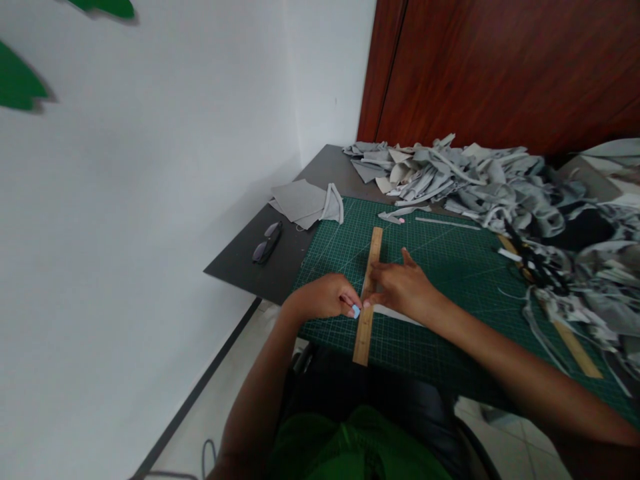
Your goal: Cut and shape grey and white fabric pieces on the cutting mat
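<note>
The wooden ruler (366, 327), laid on the green cutting mat (450, 260), could be skewed if its near end is bumped. Just left of the ruler, a small blue piece (356, 311) is pinched by the left hand (327, 297). The ruler is apparently held down by the right hand (404, 285), fingers spread; under uneven pressure, it could be pivoted. At its far end, a flat, straight, pale-brown face is exposed.

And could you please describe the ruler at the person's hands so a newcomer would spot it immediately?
Find the green cutting mat. On its left part, the wooden ruler runs away from the wearer, partly beneath the right hand. Unlike the wooden strip at far right, it has no grey scraps on it.
</note>
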Demonstrator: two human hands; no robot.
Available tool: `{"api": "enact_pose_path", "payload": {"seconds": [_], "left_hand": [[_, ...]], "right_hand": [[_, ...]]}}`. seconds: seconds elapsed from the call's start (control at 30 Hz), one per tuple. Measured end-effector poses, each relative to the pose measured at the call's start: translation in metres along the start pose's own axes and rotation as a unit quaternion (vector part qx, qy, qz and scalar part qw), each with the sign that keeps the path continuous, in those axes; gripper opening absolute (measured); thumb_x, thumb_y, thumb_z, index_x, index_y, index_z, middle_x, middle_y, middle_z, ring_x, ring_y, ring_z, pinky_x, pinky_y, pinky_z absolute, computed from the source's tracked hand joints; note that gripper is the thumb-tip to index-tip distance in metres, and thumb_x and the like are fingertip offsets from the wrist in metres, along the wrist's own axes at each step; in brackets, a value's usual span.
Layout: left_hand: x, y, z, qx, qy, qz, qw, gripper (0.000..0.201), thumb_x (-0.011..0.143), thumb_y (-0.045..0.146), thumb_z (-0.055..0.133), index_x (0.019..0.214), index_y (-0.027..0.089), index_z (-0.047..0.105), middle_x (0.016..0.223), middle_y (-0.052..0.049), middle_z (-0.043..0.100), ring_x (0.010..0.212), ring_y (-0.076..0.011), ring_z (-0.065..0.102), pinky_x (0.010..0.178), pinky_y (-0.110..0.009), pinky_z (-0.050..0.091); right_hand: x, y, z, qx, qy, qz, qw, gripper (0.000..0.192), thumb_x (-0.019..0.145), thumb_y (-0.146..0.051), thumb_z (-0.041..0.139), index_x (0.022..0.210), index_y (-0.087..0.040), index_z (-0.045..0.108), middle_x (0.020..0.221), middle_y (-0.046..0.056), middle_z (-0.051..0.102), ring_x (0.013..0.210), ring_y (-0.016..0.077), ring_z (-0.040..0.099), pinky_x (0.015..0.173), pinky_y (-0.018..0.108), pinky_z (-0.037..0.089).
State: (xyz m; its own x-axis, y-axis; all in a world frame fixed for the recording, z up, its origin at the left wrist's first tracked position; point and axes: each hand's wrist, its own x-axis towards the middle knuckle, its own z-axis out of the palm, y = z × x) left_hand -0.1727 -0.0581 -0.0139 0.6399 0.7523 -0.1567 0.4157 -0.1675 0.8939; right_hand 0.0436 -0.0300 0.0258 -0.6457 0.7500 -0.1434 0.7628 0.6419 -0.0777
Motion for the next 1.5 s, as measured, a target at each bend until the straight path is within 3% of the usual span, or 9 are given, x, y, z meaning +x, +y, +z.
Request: {"api": "enact_pose_path", "payload": {"seconds": [0.1, 0.2, 0.3, 0.4, 0.53, 0.8, 1.1, 1.3, 1.5], "left_hand": [[0.0, -0.006, -0.004, 0.004, 0.017, -0.006, 1.0, 0.022, 0.077, 0.012, 0.075, 0.097, 0.017, 0.083, 0.092, -0.005, 0.083, 0.081, -0.0181, 0.075, 0.075, -0.026, 0.053], [0.007, -0.007, -0.004, 0.043, 0.14, -0.006, 0.989, 0.02, 0.082, 0.013, 0.07, 0.098, 0.016, 0.082, 0.095, -0.006, 0.083, 0.085, -0.0193, 0.075, 0.079, -0.028, 0.053], [0.019, -0.004, 0.004, 0.077, 0.267, -0.003, 0.961, 0.021, 0.087, 0.013, 0.064, 0.1, 0.016, 0.081, 0.098, -0.006, 0.081, 0.085, -0.019, 0.072, 0.079, -0.029, 0.051], [0.031, -0.001, 0.015, 0.115, 0.288, 0.01, 0.951, 0.019, 0.089, 0.01, 0.06, 0.084, 0.017, 0.078, 0.083, -0.004, 0.078, 0.077, -0.0179, 0.068, 0.075, -0.028, 0.046], [0.035, 0.003, 0.022, 0.151, 0.274, 0.019, 0.95, 0.026, 0.089, 0.007, 0.058, 0.069, 0.016, 0.07, 0.07, -0.003, 0.071, 0.071, -0.017, 0.062, 0.07, -0.028, 0.04], [0.029, 0.003, 0.017, 0.158, 0.244, 0.031, 0.956, 0.025, 0.087, 0.005, 0.056, 0.078, 0.017, 0.077, 0.078, -0.004, 0.075, 0.076, -0.0177, 0.063, 0.072, -0.028, 0.041], [0.015, 0.0, 0.004, 0.095, 0.108, 0.047, 0.989, 0.023, 0.084, 0.012, 0.059, 0.085, 0.017, 0.081, 0.07, 0.001, 0.07, 0.067, -0.0142, 0.059, 0.065, -0.026, 0.038], [0.005, 0.003, -0.008, 0.053, 0.012, 0.035, 0.998, 0.024, 0.084, 0.016, 0.066, 0.101, 0.017, 0.083, 0.085, -0.002, 0.08, 0.073, -0.015, 0.065, 0.068, -0.024, 0.043], [0.009, -0.01, -0.01, 0.021, 0.096, 0.025, 0.995, 0.021, 0.085, 0.018, 0.068, 0.101, 0.016, 0.081, 0.096, -0.006, 0.082, 0.086, -0.0183, 0.072, 0.079, -0.027, 0.051]], "right_hand": [[0.0, 0.001, 0.002, 0.006, 0.005, -0.006, 1.0, 0.026, 0.092, -0.042, 0.075, 0.099, -0.016, 0.074, 0.114, 0.013, 0.08, 0.113, 0.0372, 0.073, 0.12, 0.074, 0.017], [-0.001, 0.001, 0.001, 0.01, 0.004, -0.005, 1.0, 0.027, 0.093, -0.043, 0.074, 0.1, -0.017, 0.074, 0.115, 0.014, 0.079, 0.114, 0.0372, 0.073, 0.12, 0.075, 0.017], [-0.001, -0.001, -0.003, 0.012, -0.003, -0.002, 1.0, 0.025, 0.094, -0.042, 0.074, 0.098, -0.018, 0.073, 0.115, 0.013, 0.079, 0.115, 0.0373, 0.073, 0.121, 0.075, 0.017], [-0.001, -0.002, -0.005, 0.018, -0.007, 0.004, 1.0, 0.022, 0.093, -0.04, 0.076, 0.096, -0.019, 0.074, 0.115, 0.012, 0.08, 0.114, 0.037, 0.073, 0.121, 0.075, 0.017], [-0.001, -0.001, -0.002, 0.021, 0.002, -0.003, 1.0, 0.021, 0.094, -0.039, 0.076, 0.1, -0.019, 0.074, 0.117, 0.012, 0.079, 0.117, 0.0363, 0.072, 0.121, 0.075, 0.015], [-0.001, 0.0, -0.002, 0.014, -0.006, -0.007, 1.0, 0.023, 0.095, -0.04, 0.074, 0.1, -0.018, 0.075, 0.118, 0.013, 0.079, 0.117, 0.0361, 0.072, 0.121, 0.077, 0.015], [-0.001, -0.001, -0.003, 0.001, 0.001, -0.007, 1.0, 0.024, 0.095, -0.041, 0.074, 0.101, -0.018, 0.076, 0.114, 0.013, 0.08, 0.113, 0.0364, 0.074, 0.12, 0.075, 0.02], [0.0, -0.001, -0.002, -0.006, 0.002, -0.007, 1.0, 0.023, 0.095, -0.04, 0.074, 0.096, -0.018, 0.075, 0.111, 0.013, 0.081, 0.111, 0.0366, 0.075, 0.119, 0.075, 0.021], [0.0, 0.001, 0.001, 0.004, 0.003, -0.002, 1.0, 0.028, 0.093, -0.045, 0.075, 0.098, -0.018, 0.075, 0.114, 0.012, 0.08, 0.113, 0.0358, 0.074, 0.121, 0.074, 0.02]]}}
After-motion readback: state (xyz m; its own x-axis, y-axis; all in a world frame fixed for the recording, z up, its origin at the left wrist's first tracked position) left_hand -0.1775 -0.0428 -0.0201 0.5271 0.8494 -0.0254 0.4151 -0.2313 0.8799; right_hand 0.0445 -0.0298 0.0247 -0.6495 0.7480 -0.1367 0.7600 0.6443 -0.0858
